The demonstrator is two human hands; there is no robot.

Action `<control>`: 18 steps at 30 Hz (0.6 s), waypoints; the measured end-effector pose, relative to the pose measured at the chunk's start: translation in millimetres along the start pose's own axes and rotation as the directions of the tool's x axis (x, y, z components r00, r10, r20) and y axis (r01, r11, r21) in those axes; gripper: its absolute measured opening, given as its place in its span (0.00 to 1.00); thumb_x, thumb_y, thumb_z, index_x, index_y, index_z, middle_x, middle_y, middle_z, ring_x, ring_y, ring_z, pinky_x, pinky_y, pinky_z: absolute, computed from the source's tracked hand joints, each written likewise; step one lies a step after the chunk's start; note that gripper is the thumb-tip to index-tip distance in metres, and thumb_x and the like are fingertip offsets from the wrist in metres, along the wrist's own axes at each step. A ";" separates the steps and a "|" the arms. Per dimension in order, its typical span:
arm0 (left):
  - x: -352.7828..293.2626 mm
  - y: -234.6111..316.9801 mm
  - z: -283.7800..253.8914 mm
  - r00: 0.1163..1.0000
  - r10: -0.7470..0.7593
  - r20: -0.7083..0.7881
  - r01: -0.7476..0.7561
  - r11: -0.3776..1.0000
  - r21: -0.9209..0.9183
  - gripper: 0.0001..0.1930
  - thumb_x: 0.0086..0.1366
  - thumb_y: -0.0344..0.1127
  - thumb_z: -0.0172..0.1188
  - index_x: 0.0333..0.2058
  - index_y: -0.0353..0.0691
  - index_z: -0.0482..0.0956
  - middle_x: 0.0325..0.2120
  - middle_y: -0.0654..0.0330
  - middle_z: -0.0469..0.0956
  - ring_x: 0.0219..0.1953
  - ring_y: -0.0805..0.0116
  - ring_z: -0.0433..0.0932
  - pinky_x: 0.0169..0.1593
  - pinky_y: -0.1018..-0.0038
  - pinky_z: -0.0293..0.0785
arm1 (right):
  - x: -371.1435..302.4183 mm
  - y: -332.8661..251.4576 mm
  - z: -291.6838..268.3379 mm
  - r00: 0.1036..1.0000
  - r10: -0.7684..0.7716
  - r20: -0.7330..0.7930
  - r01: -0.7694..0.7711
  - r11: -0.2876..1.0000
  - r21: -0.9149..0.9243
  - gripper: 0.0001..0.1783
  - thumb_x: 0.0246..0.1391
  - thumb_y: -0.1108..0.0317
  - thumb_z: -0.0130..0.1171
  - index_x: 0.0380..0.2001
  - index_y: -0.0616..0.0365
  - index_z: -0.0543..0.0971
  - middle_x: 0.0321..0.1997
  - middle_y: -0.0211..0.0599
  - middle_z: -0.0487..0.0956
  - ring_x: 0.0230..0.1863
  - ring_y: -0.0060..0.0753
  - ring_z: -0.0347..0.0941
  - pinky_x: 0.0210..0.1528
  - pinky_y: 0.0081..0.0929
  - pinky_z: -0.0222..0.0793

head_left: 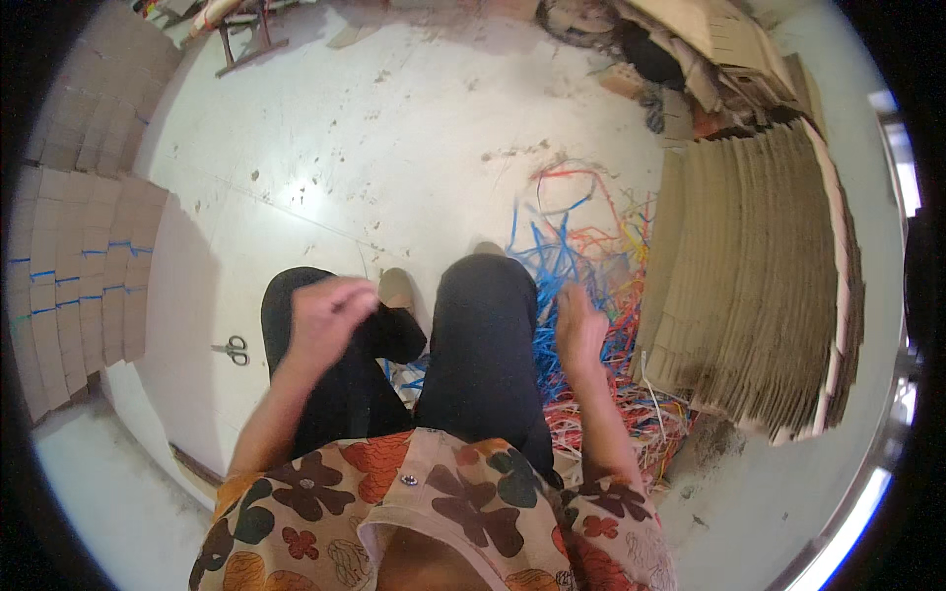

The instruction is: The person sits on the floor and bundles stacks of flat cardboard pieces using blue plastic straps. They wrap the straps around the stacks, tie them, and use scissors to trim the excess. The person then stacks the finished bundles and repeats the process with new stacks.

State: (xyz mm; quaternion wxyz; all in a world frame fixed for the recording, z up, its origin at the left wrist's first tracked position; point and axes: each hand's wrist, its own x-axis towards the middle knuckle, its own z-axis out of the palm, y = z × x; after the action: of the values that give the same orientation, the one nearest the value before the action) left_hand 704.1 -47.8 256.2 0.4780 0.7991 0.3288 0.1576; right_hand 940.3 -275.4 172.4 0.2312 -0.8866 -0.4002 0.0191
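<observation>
My left hand [333, 313] is raised over my left knee, somewhat blurred. Its fingers are bent together, and whatever they may hold cannot be made out. Beyond my right thigh, my right hand [582, 333] hovers above a tangled heap of plastic strapping strips [562, 258], mostly blue with red, white and yellow. Blur hides how its fingers are set, and no object shows clearly in it. On the floor to the left of my legs lies a pair of scissors [236, 349] with dark handles.
Flattened cardboard stacks [749, 276] stand close on the right. More cardboard bundles [84, 261], some bound with blue strips, rise at the left. A wooden stool [246, 39] is at the far left. Clutter [641, 54] lies at the far right, and the pale floor [394, 128] has scattered dirt.
</observation>
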 end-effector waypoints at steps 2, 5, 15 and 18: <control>-18.2 41.1 26.6 0.976 0.048 0.210 -0.002 0.977 -0.212 0.09 0.58 0.32 0.54 0.31 0.31 0.79 0.25 0.56 0.79 0.28 0.72 0.78 0.33 0.78 0.73 | -22.7 -52.0 -54.2 0.994 0.036 -0.100 -0.025 0.994 0.109 0.05 0.52 0.67 0.47 0.25 0.54 0.69 0.20 0.44 0.72 0.21 0.51 0.71 0.20 0.41 0.65; -56.7 83.3 55.2 0.888 0.070 0.455 0.194 0.840 -0.507 0.21 0.61 0.39 0.53 0.48 0.30 0.69 0.34 0.53 0.78 0.38 0.69 0.77 0.47 0.74 0.69 | -60.8 -115.7 -98.2 0.995 -0.094 -0.038 0.100 0.979 0.177 0.04 0.49 0.69 0.50 0.23 0.54 0.71 0.17 0.43 0.71 0.20 0.49 0.71 0.20 0.38 0.66; -3.5 60.5 -83.2 0.961 0.008 -0.278 -0.198 0.719 -0.666 0.13 0.64 0.43 0.50 0.33 0.38 0.69 0.12 0.74 0.55 0.14 0.84 0.54 0.16 0.85 0.50 | -116.8 -58.4 -56.4 0.938 -0.347 -0.001 0.346 0.933 0.095 0.06 0.40 0.74 0.49 0.26 0.56 0.68 0.20 0.36 0.67 0.22 0.37 0.69 0.22 0.31 0.66; 36.0 13.7 -222.5 0.899 -0.090 -0.429 -0.218 0.757 -0.616 0.10 0.64 0.39 0.50 0.34 0.37 0.69 0.13 0.73 0.54 0.15 0.84 0.52 0.18 0.84 0.47 | -140.9 30.6 -40.3 0.981 -0.192 -0.037 0.191 0.981 -0.008 0.08 0.39 0.77 0.48 0.27 0.55 0.68 0.22 0.39 0.69 0.25 0.44 0.69 0.23 0.36 0.66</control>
State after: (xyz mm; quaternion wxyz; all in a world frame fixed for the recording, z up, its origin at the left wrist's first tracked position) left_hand 609.7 119.0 375.6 0.6339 0.5384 0.3228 0.4518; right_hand 874.9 -410.1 174.0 0.2375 -0.8447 -0.4793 -0.0209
